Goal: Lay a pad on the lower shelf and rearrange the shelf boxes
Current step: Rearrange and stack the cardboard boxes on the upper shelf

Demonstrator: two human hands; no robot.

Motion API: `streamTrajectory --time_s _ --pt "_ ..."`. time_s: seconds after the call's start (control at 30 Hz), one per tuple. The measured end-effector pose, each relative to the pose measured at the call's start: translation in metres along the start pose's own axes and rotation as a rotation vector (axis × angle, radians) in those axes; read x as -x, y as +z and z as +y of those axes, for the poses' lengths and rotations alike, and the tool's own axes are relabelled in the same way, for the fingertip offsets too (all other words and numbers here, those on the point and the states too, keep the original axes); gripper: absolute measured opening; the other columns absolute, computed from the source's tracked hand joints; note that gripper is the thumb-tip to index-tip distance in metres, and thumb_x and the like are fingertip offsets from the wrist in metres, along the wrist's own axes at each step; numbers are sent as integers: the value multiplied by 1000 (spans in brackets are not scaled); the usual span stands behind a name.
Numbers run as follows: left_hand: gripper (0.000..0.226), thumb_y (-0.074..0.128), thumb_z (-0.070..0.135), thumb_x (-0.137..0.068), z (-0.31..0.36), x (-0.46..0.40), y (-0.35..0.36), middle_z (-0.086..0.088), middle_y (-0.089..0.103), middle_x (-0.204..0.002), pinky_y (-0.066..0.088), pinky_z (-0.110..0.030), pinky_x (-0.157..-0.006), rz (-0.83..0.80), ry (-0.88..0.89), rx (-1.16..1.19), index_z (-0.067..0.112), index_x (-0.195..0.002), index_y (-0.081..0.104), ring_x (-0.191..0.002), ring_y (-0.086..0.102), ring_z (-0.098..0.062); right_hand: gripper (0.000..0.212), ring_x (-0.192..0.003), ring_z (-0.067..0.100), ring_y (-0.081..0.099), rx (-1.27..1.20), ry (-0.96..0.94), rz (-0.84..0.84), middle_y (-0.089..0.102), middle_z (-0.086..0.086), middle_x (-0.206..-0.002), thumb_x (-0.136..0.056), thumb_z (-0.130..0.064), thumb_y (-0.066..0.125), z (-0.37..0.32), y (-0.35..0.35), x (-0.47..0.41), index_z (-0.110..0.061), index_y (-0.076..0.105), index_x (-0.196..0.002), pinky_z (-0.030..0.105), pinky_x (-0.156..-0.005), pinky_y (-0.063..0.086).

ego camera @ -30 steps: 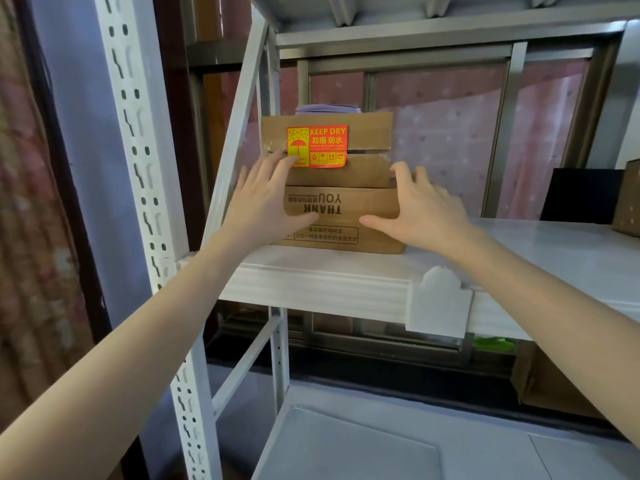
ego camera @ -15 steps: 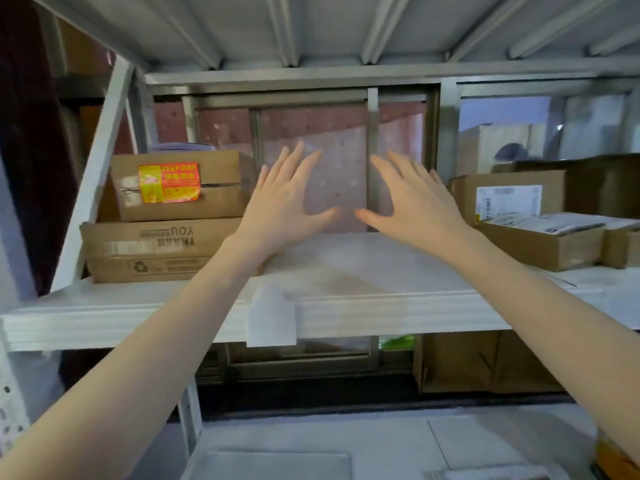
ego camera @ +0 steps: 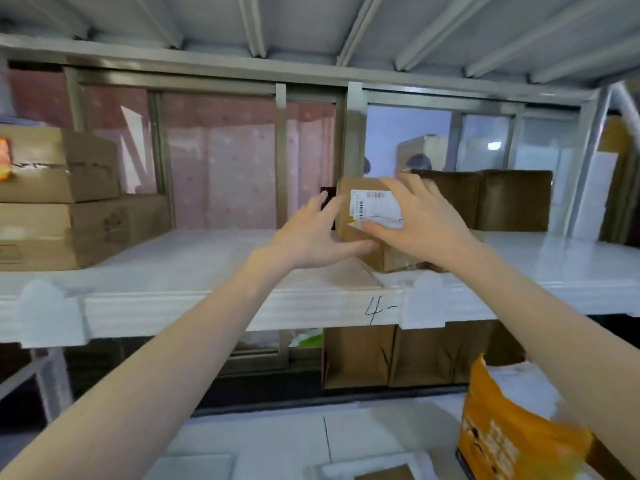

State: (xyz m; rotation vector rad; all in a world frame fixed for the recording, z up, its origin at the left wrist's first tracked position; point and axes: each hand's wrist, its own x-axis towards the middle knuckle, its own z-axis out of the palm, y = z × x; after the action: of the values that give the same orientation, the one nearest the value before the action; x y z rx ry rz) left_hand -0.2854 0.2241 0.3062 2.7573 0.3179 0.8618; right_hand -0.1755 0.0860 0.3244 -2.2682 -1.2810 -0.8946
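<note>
A small brown box with a white shipping label stands on the white padded shelf, right of the middle. My left hand presses against the box's left lower side with curled fingers. My right hand covers its front and right side, thumb under the label. Two flat cardboard boxes are stacked at the shelf's left end, the upper one carrying an orange sticker. Part of the labelled box is hidden by my right hand.
Taller dark brown boxes stand at the back right of the shelf. The shelf's front edge has "4-" written on it. Below, open cardboard boxes sit at the back and an orange bag stands at the lower right.
My hands left the stacked boxes at the left, swept right across the shelf with open fingers, and now close on the labelled box. My view turned right with them.
</note>
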Motion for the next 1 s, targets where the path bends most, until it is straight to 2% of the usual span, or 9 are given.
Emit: streamTrajectory --time_s 0.1,0.23,0.37,0.47,0.53,0.6,0.67,0.8,1.0 --pt "95 57 70 -71 19 -18 24 -2 17 -157 24 -42 -115 -61 -44 21 30 -147 17 -144 18 -22 70 -131 32 33 -24 38 -4 36 8 -145 -82 -61 50 33 0 5 -24 34 -140 45 -106 33" --pt "102 54 78 -64 38 -41 50 -2 7 -160 24 -48 -115 -128 -71 -69 36 -147 12 -146 13 -26 59 -133 36 29 -2 90 -6 33 8 -147 -86 -56 47 69 -1 11 -29 37 -138 49 -105 32" --pt "97 58 75 -66 51 -56 67 -3 6 -160 27 -49 -113 -127 -91 -116 41 -146 15 -146 13 -28 65 -140 39 16 -8 172 -132 22 8 -152 -82 -62 48 94 8 17 -34 35 -139 60 -107 25" --pt "87 63 64 -71 55 -61 75 -5 11 -159 27 -47 -113 -105 -71 -140 39 -145 23 -144 19 -30 73 -141 43 12 -61 227 -208 16 11 -154 -78 -64 52 107 18 21 -37 30 -142 57 -110 22" --pt "74 64 54 -77 55 -63 78 -8 24 -154 31 -44 -110 -73 -32 -152 35 -142 34 -139 29 -31 76 -137 44 24 -124 244 -236 21 16 -150 -77 -63 56 111 23 22 -34 28 -142 49 -109 28" --pt "64 63 46 -81 55 -64 79 -9 38 -145 34 -39 -104 -52 8 -142 30 -139 41 -132 38 -29 74 -125 37 43 -190 230 -210 34 14 -140 -77 -58 59 111 26 23 -32 32 -141 39 -98 38" --pt "62 63 43 -83 53 -65 78 -8 44 -140 34 -36 -102 -37 30 -115 28 -139 42 -129 41 -27 67 -115 32 52 -207 191 -155 45 11 -127 -79 -53 61 109 25 22 -29 39 -138 34 -90 41" --pt "62 64 45 -82 44 -60 71 -5 47 -140 34 -34 -102 16 39 -84 27 -138 44 -129 42 -24 60 -110 30 54 -200 149 -61 50 10 -124 -81 -49 61 100 22 17 -22 48 -133 36 -93 43" --pt "61 68 37 -81 20 -40 27 -5 46 -138 29 -28 -105 92 85 -108 24 -137 47 -129 41 -21 60 -108 34 54 -250 103 77 49 11 -128 -80 -50 60 64 18 2 -20 50 -131 38 -94 42"
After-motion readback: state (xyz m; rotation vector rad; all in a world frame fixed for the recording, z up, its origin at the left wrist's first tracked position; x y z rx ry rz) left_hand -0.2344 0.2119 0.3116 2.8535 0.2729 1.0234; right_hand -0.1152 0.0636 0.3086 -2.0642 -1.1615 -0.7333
